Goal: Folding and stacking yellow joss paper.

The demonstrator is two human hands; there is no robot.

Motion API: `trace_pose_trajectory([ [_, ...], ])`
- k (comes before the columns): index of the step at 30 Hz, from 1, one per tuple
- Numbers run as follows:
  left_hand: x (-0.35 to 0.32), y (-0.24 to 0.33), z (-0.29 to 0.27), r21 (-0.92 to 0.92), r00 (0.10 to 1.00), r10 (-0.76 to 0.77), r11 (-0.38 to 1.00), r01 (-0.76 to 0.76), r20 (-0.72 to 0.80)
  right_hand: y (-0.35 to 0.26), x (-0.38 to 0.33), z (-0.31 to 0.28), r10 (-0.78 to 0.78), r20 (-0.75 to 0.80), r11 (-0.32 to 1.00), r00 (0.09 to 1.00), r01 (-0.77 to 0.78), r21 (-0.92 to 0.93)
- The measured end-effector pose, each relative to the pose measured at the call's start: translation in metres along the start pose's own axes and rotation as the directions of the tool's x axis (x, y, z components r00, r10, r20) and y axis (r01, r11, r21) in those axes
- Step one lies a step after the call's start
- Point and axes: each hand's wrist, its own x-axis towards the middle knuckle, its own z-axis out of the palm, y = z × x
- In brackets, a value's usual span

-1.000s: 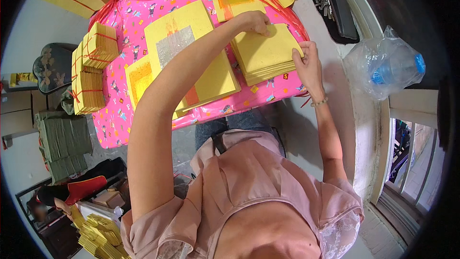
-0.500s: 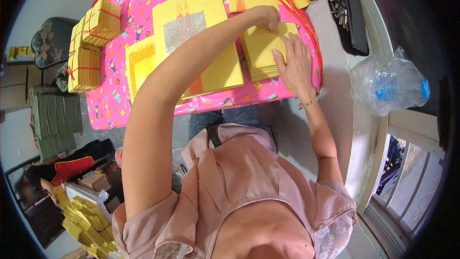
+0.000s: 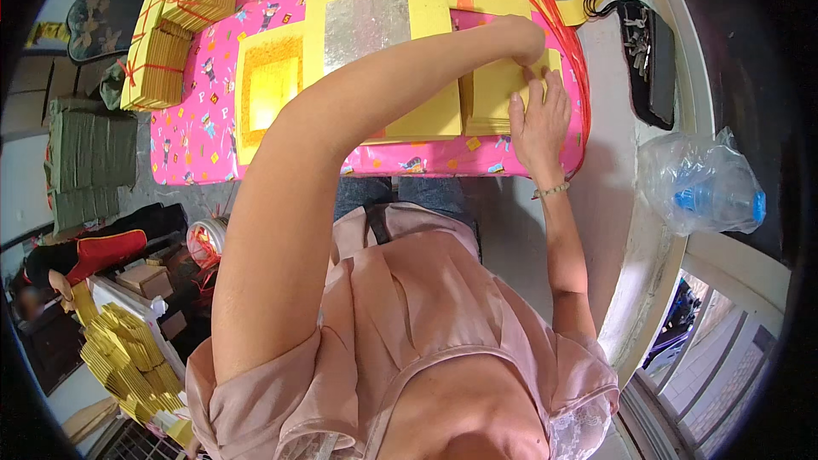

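A stack of yellow paper sheets point(image 3: 490, 102) lies near the front right corner of a pink patterned table cover point(image 3: 204, 149). Bent at the wrist, my left hand point(image 3: 521, 39) reaches across to the stack's far side; its fingers are mostly hidden behind the back of the hand. My right hand point(image 3: 542, 126) lies over the stack's right edge, fingers stretched out and thumb apart. Just left of the stack is a larger yellow pile with a silver square point(image 3: 362, 30), partly covered by my left forearm. Beside that sits a smaller yellow sheet with a gold square point(image 3: 271, 77).
Red strings point(image 3: 567, 43) run down the table's right side. Bundles tied in red string point(image 3: 155, 68) stand at the left edge. A black pouch with keys point(image 3: 643, 60) and a bagged plastic bottle point(image 3: 707, 192) are at right. Lower left, another person handles yellow paper stacks point(image 3: 132, 349).
The whole view has shifted, with the table higher in it. My left hand has bent further down over the stack's far side. My right hand's fingers are closer together.
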Motion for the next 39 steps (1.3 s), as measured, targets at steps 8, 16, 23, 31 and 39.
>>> trace_pose_trajectory([
  [8,-0.079,0.008,-0.028,-0.074,0.976,-0.104,0.993,0.091,-0.193,-0.001,0.007,-0.012,0.003,0.048,0.998,0.999,-0.006,0.061],
  [16,-0.263,-0.036,-0.005,-0.378,0.476,-0.129,0.795,-0.475,-0.87,0.006,0.022,-0.04,-0.038,-0.009,0.979,0.999,0.039,0.199],
  [23,-0.393,-0.084,0.125,-0.714,0.069,-0.713,0.685,-0.143,-0.698,-0.064,0.019,-0.09,-0.097,-0.16,0.906,0.982,0.153,0.395],
  [31,-0.418,-0.092,0.22,-0.848,-0.126,-0.846,0.527,-0.056,-0.518,-0.167,-0.018,-0.089,-0.395,-0.144,0.675,0.907,0.393,0.624],
  [39,-0.4,-0.127,0.249,-0.849,-0.029,-0.916,0.382,-0.365,-0.4,-0.267,-0.017,-0.025,-0.674,0.071,0.596,0.736,0.485,0.64],
])
